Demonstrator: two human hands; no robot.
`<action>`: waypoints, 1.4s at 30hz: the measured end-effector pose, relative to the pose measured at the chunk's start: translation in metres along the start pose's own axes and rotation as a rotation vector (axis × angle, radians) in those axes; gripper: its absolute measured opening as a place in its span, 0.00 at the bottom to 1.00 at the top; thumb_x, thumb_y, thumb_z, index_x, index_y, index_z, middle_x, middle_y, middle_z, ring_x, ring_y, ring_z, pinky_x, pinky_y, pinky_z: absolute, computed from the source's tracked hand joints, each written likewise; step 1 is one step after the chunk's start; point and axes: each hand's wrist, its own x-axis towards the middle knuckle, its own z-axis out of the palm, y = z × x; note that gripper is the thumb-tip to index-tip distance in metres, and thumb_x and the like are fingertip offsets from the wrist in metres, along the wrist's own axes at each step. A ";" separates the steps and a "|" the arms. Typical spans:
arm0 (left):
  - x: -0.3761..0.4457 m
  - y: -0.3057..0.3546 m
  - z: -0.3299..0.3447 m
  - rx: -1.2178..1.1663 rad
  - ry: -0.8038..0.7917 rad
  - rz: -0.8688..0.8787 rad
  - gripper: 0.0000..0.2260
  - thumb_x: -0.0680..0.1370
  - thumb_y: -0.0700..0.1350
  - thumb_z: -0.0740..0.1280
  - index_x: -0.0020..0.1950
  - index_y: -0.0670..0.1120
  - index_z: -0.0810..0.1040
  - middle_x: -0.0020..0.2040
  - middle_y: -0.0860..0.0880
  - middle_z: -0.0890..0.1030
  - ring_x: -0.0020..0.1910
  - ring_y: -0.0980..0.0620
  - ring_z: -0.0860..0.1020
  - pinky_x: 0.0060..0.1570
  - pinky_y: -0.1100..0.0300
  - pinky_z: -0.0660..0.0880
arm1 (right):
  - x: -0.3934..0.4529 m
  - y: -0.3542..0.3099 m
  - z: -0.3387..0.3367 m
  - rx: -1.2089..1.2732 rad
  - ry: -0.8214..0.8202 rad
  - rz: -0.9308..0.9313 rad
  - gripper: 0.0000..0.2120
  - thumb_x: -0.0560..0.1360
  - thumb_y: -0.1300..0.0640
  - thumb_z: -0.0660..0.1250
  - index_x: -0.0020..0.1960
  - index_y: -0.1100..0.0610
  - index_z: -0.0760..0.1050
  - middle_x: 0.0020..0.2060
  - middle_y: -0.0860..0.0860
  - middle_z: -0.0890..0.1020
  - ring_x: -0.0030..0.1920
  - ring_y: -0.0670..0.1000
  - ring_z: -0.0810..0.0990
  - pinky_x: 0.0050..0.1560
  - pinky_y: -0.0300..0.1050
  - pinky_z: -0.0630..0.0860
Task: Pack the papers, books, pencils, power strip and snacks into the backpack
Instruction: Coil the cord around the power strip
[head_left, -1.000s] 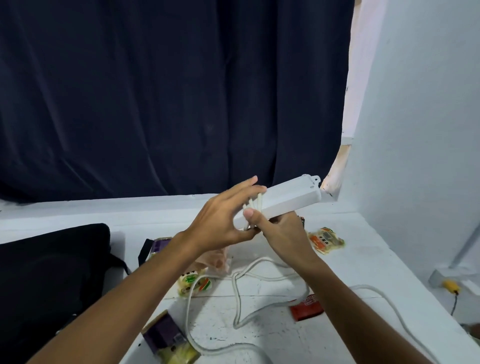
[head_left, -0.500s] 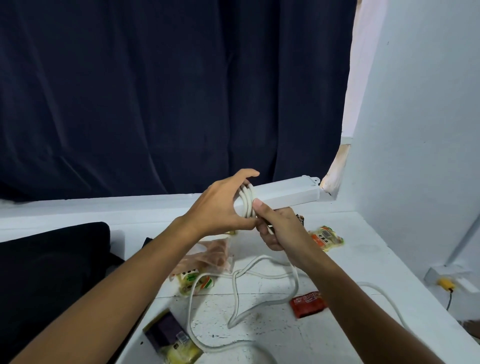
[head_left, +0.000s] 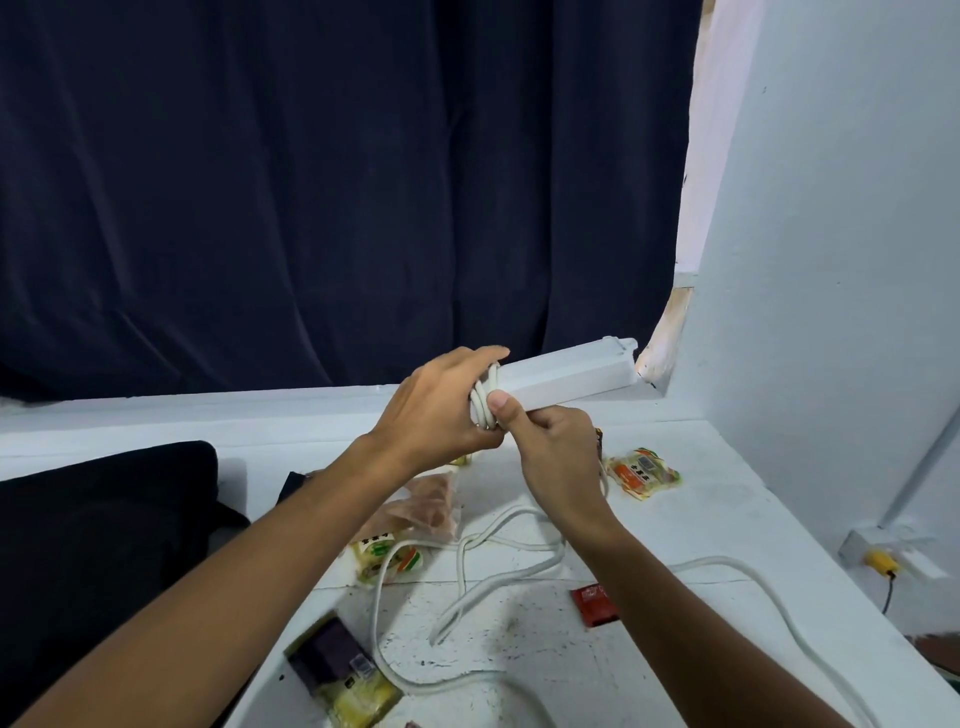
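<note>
Power strip (head_left: 566, 375) held up above the white surface (head_left: 701, 525), long body slanted toward the far right corner. Left hand (head_left: 441, 410) wrapped around its near end, fingers curled over several turns of white cord (head_left: 483, 410) wound on the body. Right hand (head_left: 556, 452) just beside the left, thumb pressed against the coils, fingers closed under the strip. Rest of the cord trailed down from the hands, looped across the surface and ran off toward the lower right edge.

Black backpack (head_left: 98, 535) lay at the left on the surface, well apart from the strip. Snacks scattered below the hands: orange and yellow packet (head_left: 643, 472) to the right of the right hand, red packet (head_left: 595, 605) near the right forearm, clear pinkish bag (head_left: 426, 512) and a green-and-white packet (head_left: 387, 558) under the left forearm, purple and yellow packet (head_left: 343, 680) at the near edge. Dark curtain (head_left: 337, 182) hung behind, pale wall (head_left: 831, 260) at the right.
</note>
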 end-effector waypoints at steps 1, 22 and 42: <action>0.000 0.001 0.000 -0.012 0.009 -0.005 0.36 0.67 0.49 0.77 0.72 0.51 0.68 0.61 0.52 0.76 0.54 0.54 0.75 0.52 0.57 0.76 | 0.000 0.000 0.001 0.007 0.009 -0.006 0.23 0.75 0.49 0.69 0.24 0.56 0.70 0.16 0.43 0.68 0.21 0.42 0.67 0.25 0.30 0.63; 0.009 -0.009 -0.006 -0.012 0.061 0.217 0.39 0.63 0.55 0.80 0.71 0.47 0.72 0.72 0.48 0.71 0.66 0.49 0.72 0.66 0.54 0.71 | 0.009 0.001 -0.010 0.148 -0.095 0.178 0.31 0.69 0.34 0.62 0.28 0.63 0.68 0.22 0.54 0.62 0.22 0.48 0.58 0.24 0.39 0.58; 0.004 -0.038 -0.021 -0.574 -0.466 -0.231 0.10 0.64 0.37 0.77 0.41 0.39 0.79 0.36 0.36 0.78 0.32 0.45 0.76 0.31 0.53 0.73 | 0.068 -0.039 -0.059 -0.508 -0.524 -0.138 0.06 0.65 0.54 0.79 0.36 0.54 0.82 0.30 0.48 0.81 0.31 0.44 0.75 0.33 0.41 0.71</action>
